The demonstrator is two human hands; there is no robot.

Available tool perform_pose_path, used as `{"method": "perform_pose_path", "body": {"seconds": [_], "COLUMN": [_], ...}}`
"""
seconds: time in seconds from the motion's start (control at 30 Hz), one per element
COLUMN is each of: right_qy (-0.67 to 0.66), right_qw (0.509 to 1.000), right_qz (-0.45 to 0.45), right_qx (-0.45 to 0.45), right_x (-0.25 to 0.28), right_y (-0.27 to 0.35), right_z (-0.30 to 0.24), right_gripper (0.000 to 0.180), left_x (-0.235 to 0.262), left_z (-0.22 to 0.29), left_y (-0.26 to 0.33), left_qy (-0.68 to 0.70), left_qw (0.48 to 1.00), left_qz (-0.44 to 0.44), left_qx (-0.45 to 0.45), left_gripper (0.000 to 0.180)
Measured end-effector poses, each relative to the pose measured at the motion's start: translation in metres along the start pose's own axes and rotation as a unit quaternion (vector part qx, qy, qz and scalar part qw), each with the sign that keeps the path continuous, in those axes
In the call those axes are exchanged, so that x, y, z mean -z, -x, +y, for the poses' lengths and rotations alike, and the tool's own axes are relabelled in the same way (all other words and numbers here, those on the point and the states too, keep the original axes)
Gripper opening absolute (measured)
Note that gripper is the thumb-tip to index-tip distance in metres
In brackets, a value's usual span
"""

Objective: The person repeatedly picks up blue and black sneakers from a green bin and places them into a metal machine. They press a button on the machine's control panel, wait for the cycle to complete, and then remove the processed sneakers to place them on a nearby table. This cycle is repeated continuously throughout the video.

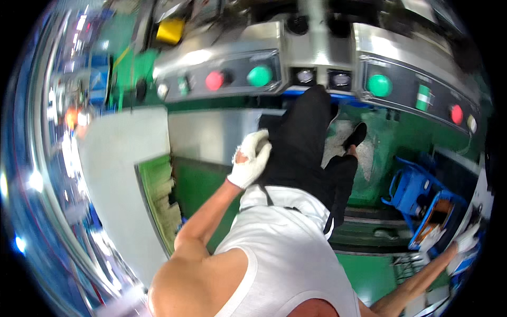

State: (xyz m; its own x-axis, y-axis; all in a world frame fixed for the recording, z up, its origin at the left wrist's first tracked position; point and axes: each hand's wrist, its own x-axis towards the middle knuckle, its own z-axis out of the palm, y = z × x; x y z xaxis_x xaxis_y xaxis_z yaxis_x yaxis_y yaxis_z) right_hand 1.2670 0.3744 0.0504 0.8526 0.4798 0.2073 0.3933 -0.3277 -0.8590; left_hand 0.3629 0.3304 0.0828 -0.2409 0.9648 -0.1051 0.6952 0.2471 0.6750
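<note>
My left hand (250, 160), in a white work glove, hangs beside my left thigh, its fingers loosely curved and apart from the thumb. Nothing shows in it. Far out to the right reaches my right hand (467, 239), gloved too, close to the picture's rim. Its fingers are blurred, so whether it holds anything is not visible. Nearest to it is a blue bin (422, 232) with something brown inside. A pale, blurred item (432, 239) lies between the bin and my right forearm.
Ahead stands a metal machine with a left control panel (237, 76) and a right control panel (406, 87), each with red and green buttons. A grey tabletop (124, 153) lies to my left. A blue plastic stool (409, 185) stands on the green floor at right.
</note>
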Motion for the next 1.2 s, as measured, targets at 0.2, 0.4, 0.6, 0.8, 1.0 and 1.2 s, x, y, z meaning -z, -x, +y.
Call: {"method": "perform_pose_path", "body": {"seconds": [0.2,0.4,0.6,0.8,1.0,1.2], "right_qy": [0.053,0.163,0.394,0.542,0.478,0.539], "right_qw": [0.955,0.854,0.705,0.444,0.616,0.545], "right_qz": [-0.268,-0.494,-0.551,-0.492,-0.422,-0.421], "right_qx": [-0.111,-0.007,0.211,0.517,0.463,0.485], "right_x": [-0.151,-0.228,-0.271,-0.303,-0.266,-0.215], "right_y": [0.333,0.465,0.421,0.298,0.295,0.274], "right_z": [-0.073,-0.14,-0.134,-0.123,-0.177,-0.186], "right_gripper": [0.059,0.073,0.08,0.071,0.063,0.058], "left_x": [0.029,0.07,0.138,0.233,0.234,0.207], "left_z": [-0.215,-0.326,-0.407,-0.532,-0.554,-0.524], "left_y": [0.078,0.238,0.389,0.576,0.557,0.546], "left_qy": [0.031,-0.082,-0.281,-0.336,-0.066,-0.267], "left_qw": [0.951,0.824,0.592,0.554,0.594,0.533], "left_qz": [0.134,0.222,0.356,0.341,0.387,0.19], "left_qx": [0.278,0.514,0.666,0.681,0.702,0.78], "left_gripper": [0.035,0.037,0.04,0.047,0.058,0.045]}}
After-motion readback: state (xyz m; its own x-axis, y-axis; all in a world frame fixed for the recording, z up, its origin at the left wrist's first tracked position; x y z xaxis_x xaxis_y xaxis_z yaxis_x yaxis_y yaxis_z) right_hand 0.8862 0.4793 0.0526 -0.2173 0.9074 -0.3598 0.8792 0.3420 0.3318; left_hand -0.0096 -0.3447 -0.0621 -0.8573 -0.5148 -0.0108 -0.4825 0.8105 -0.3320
